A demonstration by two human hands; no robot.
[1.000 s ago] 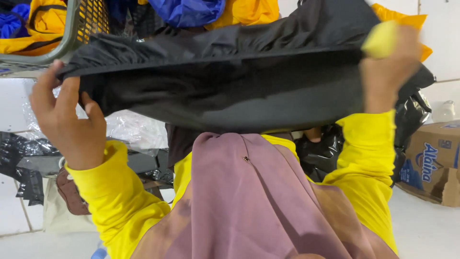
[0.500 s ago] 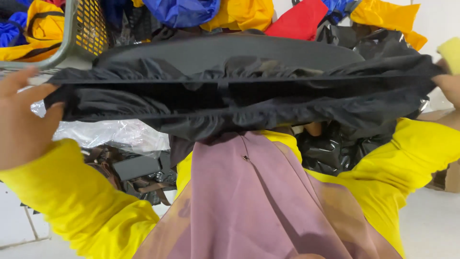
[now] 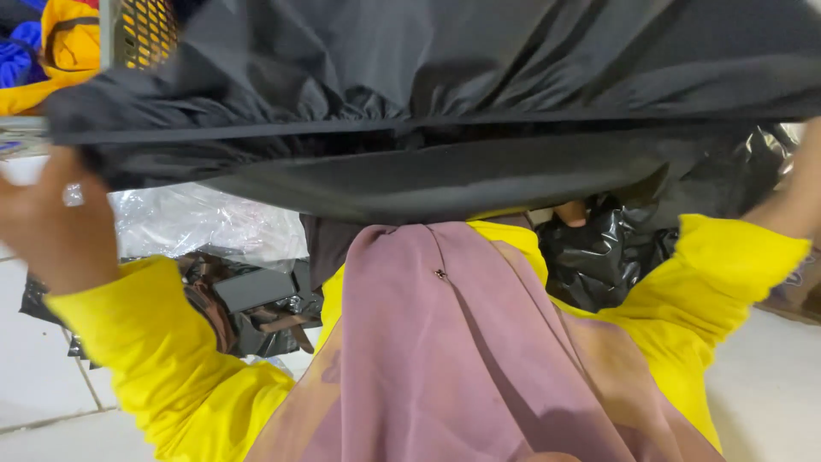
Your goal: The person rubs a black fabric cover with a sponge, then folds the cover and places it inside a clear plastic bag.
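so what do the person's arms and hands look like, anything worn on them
Both arms wear bright yellow long sleeves with loose cuffs at the wrists. The left hand is bare apart from a silver ring. The right hand is bare and partly out of frame.

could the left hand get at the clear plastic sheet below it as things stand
Probably not right away: the left hand is gripping the edge of the black fabric stretched overhead. The clear plastic sheet lies just beyond, nothing between them.

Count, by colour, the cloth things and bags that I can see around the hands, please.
Black: 2, the stretched black garment held by the left hand, and a black plastic bag.
Yellow: 1, a yellow bag.
Clear: 1, a clear plastic bag.
Total: 4
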